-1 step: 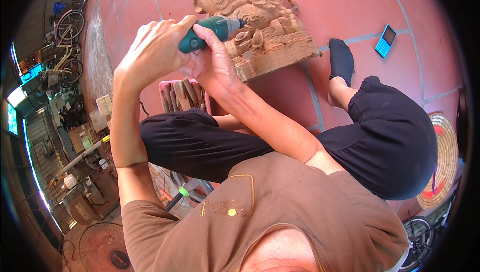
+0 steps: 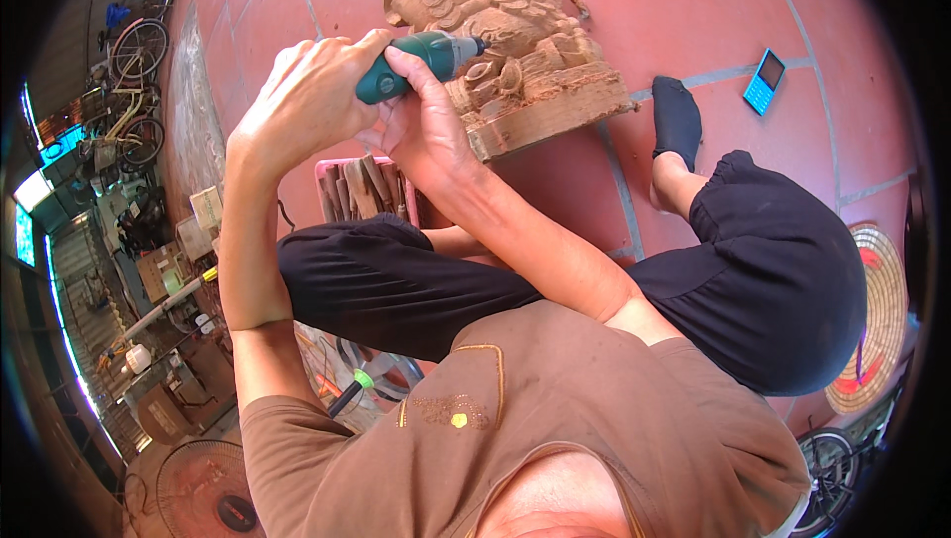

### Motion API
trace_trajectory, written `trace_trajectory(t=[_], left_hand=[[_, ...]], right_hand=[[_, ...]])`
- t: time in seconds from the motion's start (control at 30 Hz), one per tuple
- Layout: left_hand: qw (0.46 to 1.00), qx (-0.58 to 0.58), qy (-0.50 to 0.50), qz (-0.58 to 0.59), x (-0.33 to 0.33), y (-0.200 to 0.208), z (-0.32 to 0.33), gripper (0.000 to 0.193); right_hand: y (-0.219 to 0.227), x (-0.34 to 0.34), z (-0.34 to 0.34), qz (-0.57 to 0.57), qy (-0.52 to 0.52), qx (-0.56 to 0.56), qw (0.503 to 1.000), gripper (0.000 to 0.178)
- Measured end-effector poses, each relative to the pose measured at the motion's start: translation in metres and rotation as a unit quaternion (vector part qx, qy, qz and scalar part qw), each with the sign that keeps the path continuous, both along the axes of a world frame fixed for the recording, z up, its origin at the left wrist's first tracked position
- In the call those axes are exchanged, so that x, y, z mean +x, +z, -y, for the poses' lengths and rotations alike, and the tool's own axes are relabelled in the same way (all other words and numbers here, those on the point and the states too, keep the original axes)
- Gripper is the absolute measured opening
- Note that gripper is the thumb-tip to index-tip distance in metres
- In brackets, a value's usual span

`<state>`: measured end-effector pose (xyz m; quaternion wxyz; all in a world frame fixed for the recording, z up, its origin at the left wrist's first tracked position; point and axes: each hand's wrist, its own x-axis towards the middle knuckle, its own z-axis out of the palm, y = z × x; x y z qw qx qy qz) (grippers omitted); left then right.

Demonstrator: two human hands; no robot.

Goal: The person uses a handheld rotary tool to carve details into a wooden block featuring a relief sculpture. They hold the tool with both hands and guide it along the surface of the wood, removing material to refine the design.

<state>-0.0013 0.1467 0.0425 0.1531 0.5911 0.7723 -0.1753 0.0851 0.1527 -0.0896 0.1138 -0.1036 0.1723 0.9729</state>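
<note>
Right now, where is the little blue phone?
In the head view the blue phone lies flat on the red tiled floor at upper right, beyond the person's black-socked foot and right of the wooden carving.

Brown short-sleeved shirt (image 2: 555,409), black trousers (image 2: 773,270), black sock (image 2: 677,117).

Far right of my fingers a slim blue phone (image 2: 764,82) lies dark-screened on the red floor; far left, cardboard boxes (image 2: 158,270) and a glowing screen (image 2: 23,233).

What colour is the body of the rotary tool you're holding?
Dark green rotary tool, with a silver tip; clearest in the head view.
</note>
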Motion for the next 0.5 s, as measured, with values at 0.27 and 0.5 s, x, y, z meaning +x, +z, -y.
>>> trace_trajectory(t=[0.27, 0.5], left_hand=[[1.000, -0.021, -0.002, -0.013, -0.006, -0.004, -0.001, 0.057], [0.999, 0.027, -0.035, -0.023, -0.002, 0.003, 0.010, 0.046]], right_hand=[[-0.002, -0.002, -0.002, -0.008, -0.004, -0.005, 1.000, 0.035], [0.001, -0.005, 0.003, -0.017, 0.002, -0.018, 1.000, 0.035]])
